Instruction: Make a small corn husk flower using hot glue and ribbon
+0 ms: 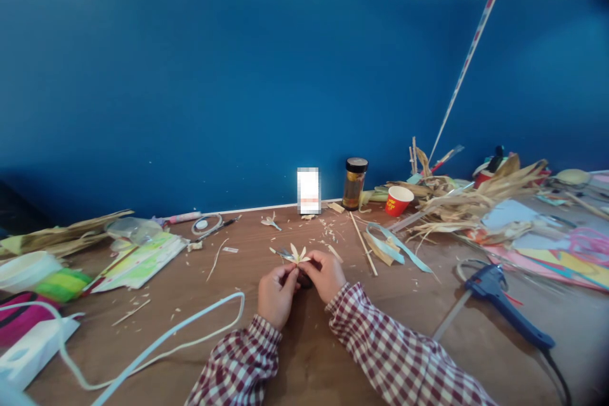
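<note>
Between my hands is a small pale flower with pointed petals (299, 254), apparently made of dried husk. My left hand (277, 294) pinches it from below, fingertips pressed together under the petals. On the other side, my right hand (325, 274) has its thumb and forefinger closed at the edge of a petal. Scissors (284, 254), partly hidden, lie just behind the flower on the brown table (304, 355). A dark round shape shows below my right fingers; I cannot make out what it is. Another pale flower-like piece (271, 222) lies farther back.
At the right lie a blue glue gun (511, 304) with its cord and heaped dried husks (451, 209). A jar (355, 184) and a red paper cup (399, 201) stand at the back. A white cable (176, 323) loops across the left, near a power strip (38, 355).
</note>
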